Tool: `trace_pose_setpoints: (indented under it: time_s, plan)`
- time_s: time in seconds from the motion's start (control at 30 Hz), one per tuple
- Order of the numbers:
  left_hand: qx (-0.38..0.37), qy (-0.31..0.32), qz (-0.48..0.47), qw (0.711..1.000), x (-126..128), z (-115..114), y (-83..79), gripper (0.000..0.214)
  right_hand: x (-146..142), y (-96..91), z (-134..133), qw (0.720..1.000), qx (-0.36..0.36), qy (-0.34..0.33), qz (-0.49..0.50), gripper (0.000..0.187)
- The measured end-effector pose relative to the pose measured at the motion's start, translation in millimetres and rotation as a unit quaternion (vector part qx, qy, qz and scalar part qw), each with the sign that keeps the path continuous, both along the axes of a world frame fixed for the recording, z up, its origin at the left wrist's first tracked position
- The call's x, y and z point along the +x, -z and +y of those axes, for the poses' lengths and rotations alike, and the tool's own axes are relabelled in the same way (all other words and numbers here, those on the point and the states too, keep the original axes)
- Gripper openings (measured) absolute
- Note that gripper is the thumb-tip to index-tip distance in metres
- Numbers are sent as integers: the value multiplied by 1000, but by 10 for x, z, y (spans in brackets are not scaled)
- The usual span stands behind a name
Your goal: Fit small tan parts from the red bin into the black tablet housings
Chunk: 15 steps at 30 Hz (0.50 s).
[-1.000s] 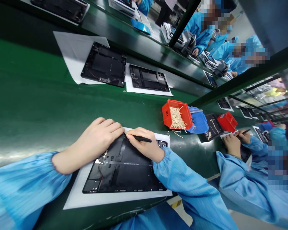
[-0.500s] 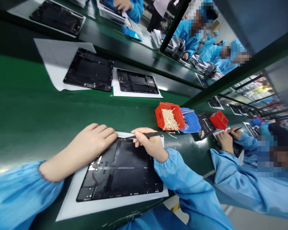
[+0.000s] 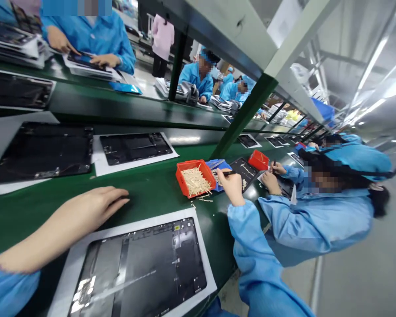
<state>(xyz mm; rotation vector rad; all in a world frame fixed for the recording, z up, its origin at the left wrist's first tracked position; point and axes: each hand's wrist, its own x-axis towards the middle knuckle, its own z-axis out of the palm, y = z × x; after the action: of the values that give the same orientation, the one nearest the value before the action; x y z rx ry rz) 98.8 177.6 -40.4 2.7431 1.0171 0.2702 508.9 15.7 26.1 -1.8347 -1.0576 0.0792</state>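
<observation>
1. The hands were held well apart. The left hand was laid palm down on the green surface, fingers loosely spread and empty. The right hand was stretched far out to the right, its fingers pinched on a dark tool.
2. The dark tool was held roughly level, its long axis running left to right over the blue bin. Whether its tip touched anything inside could not be told.
3. The blue bin was set touching the red bin, which was filled with pale sticks.
4. The tablet shell was laid open side up on a white sheet, with its long axis across the view. It lay just below the left hand and apart from it. The left hand was much the nearer, and the right hand was well apart from it.
5. The sheet was placed close to the near edge of the surface. Bare green was left between the sheet and the red bin, broken only by a few loose sticks.
6. Right of the blue bin the room was crowded by a dark tray, a second red bin and a co-worker's hand. A green post rose just behind the bins.
</observation>
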Motion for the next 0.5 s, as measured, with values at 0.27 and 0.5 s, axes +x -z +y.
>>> trace_pose_setpoints:
  time_s: [0.27, 0.5]
  plan:
    - [87, -55, 95, 990, 1104, 900, 6, 40, 1, 263, 6, 996, 81, 25, -32, 44]
    - [130, -87, 82, 984, 1139, 1074, -230, 31, 32, 325, 45, 993, 115, 35, -8, 54]
